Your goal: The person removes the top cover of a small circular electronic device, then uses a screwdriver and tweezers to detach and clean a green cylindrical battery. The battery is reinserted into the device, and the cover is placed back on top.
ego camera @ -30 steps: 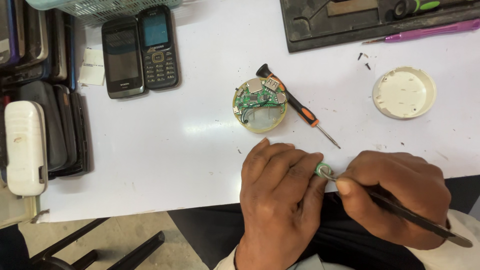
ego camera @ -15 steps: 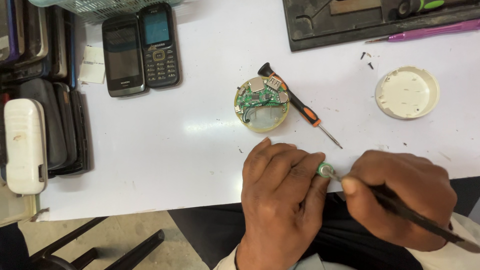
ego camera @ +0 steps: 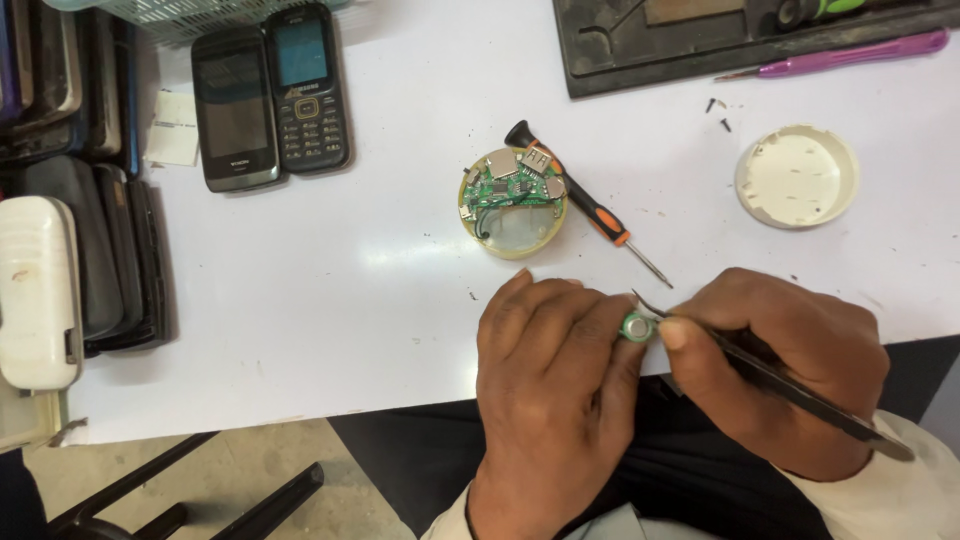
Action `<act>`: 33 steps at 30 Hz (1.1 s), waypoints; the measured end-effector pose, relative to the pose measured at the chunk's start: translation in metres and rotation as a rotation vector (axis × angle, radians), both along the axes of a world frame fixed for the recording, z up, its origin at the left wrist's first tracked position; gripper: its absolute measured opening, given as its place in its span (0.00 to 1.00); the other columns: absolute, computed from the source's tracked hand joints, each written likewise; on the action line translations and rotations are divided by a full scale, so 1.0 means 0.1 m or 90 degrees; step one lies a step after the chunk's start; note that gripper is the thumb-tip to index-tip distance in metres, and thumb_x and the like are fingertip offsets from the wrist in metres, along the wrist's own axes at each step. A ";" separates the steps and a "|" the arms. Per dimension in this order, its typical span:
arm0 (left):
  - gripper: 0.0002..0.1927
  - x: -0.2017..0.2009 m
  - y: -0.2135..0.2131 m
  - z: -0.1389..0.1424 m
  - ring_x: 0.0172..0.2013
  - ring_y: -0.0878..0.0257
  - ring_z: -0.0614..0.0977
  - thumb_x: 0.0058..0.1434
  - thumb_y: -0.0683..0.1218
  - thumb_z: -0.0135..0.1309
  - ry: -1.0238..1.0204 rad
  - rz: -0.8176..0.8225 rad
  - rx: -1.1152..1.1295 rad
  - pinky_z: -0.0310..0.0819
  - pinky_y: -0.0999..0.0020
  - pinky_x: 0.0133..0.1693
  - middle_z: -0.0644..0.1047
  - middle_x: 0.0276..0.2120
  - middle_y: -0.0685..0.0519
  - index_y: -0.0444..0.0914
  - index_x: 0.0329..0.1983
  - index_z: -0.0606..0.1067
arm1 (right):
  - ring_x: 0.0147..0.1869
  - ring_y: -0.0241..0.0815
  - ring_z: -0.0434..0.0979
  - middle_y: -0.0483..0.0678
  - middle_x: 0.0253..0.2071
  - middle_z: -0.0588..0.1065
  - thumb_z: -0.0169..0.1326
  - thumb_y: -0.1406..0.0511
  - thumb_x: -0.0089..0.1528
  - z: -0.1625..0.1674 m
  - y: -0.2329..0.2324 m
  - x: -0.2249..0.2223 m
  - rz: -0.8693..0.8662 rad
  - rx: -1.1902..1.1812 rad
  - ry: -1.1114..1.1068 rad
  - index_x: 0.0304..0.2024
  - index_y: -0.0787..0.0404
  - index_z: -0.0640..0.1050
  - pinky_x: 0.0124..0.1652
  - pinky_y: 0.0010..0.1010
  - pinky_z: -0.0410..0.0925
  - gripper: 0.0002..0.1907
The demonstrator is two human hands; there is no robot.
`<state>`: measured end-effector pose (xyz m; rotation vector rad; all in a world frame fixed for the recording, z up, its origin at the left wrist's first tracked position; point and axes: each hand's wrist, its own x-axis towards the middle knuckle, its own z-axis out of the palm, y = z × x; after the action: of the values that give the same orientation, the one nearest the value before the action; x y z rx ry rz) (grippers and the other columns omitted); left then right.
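The left hand (ego camera: 555,385) pinches a small round green part (ego camera: 636,326) between its fingers, right at the near edge of the white desk (ego camera: 330,290). The right hand (ego camera: 785,365) is closed around thin dark tweezers (ego camera: 780,375), and their tip touches the top of the green part.

It looks like the work is partway done. The little round gadget (ego camera: 513,203) is already open on the desk, just past the hands. Its green board with small metal pieces shows on top of a pale yellow shell. Its round white lid (ego camera: 797,175) lies upside down, well apart to the right. Two tiny black screws (ego camera: 718,112) lie loose near the lid. A screwdriver (ego camera: 580,200) with a black and orange handle rests just beside the gadget. The green part is out, and nothing has been put back together yet.

For labels, a small white paper slip (ego camera: 175,127) lies flat at the left, beside two dark button phones (ego camera: 270,95). A white box-shaped device (ego camera: 38,290) lies at the far left edge. A purple pen-shaped tool (ego camera: 835,58) lies at the top right, beside a dark tray (ego camera: 600,60)
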<state>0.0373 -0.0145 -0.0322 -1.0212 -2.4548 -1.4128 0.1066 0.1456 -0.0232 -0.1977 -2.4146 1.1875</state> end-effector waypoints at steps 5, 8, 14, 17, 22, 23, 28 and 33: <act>0.11 -0.02 -0.01 0.03 0.53 0.52 0.80 0.65 0.41 0.61 -0.005 0.003 0.071 0.73 0.55 0.61 0.80 0.45 0.50 0.35 0.49 0.79 | 0.20 0.36 0.69 0.48 0.24 0.75 0.63 0.65 0.59 0.01 0.10 0.16 -0.134 -0.006 -0.156 0.41 0.65 0.81 0.23 0.28 0.61 0.11; 0.11 -0.03 -0.07 0.06 0.53 0.52 0.80 0.66 0.42 0.60 -0.073 -0.010 0.112 0.76 0.61 0.55 0.81 0.46 0.49 0.35 0.51 0.79 | 0.28 0.40 0.76 0.54 0.33 0.77 0.59 0.64 0.71 0.02 0.28 0.22 -0.189 0.028 -0.098 0.51 0.71 0.76 0.29 0.27 0.69 0.14; 0.14 -0.07 -0.14 0.10 0.50 0.59 0.83 0.67 0.44 0.58 -0.242 -0.049 0.190 0.79 0.65 0.52 0.82 0.45 0.51 0.35 0.54 0.77 | 0.35 0.52 0.81 0.63 0.36 0.76 0.48 0.63 0.75 -0.07 1.11 0.07 -0.263 0.163 -0.199 0.64 0.71 0.71 0.34 0.38 0.77 0.20; 0.13 -0.08 -0.16 0.11 0.49 0.61 0.83 0.68 0.45 0.58 -0.308 -0.072 0.241 0.80 0.66 0.53 0.81 0.47 0.51 0.35 0.53 0.76 | 0.31 0.54 0.81 0.65 0.32 0.77 0.46 0.68 0.76 -0.30 1.63 0.02 -0.185 0.325 -0.241 0.63 0.73 0.71 0.33 0.38 0.77 0.16; 0.11 -0.11 -0.19 0.10 0.48 0.61 0.81 0.66 0.45 0.61 -0.278 -0.101 0.241 0.78 0.67 0.51 0.82 0.46 0.52 0.37 0.49 0.79 | 0.32 0.51 0.82 0.64 0.34 0.77 0.43 0.73 0.73 -0.58 1.92 0.06 -0.147 0.409 -0.240 0.63 0.71 0.72 0.30 0.36 0.75 0.17; 0.10 -0.12 -0.19 0.10 0.47 0.60 0.81 0.65 0.45 0.62 -0.260 -0.095 0.227 0.77 0.67 0.51 0.82 0.44 0.53 0.37 0.48 0.80 | 0.32 0.50 0.81 0.63 0.35 0.77 0.44 0.73 0.71 -0.56 1.91 0.01 -0.145 0.422 -0.240 0.62 0.71 0.73 0.30 0.35 0.75 0.17; 0.10 -0.12 -0.20 0.09 0.47 0.60 0.80 0.64 0.45 0.64 -0.234 -0.079 0.205 0.75 0.65 0.50 0.81 0.43 0.53 0.37 0.45 0.80 | 0.33 0.45 0.80 0.59 0.39 0.77 0.52 0.71 0.64 -0.11 1.39 -0.19 -0.190 0.427 -0.139 0.58 0.69 0.75 0.31 0.31 0.74 0.19; 0.10 -0.12 -0.20 0.08 0.46 0.61 0.81 0.64 0.47 0.65 -0.221 -0.095 0.205 0.76 0.66 0.52 0.82 0.40 0.54 0.38 0.45 0.80 | 0.34 0.40 0.79 0.56 0.44 0.78 0.60 0.70 0.57 0.22 0.36 0.13 -0.081 0.249 -0.100 0.54 0.68 0.78 0.33 0.28 0.73 0.22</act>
<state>0.0250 -0.0347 -0.0245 -0.9690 -2.2841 -2.1072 0.1198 0.1812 -0.0010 -0.3246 -2.6679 0.6476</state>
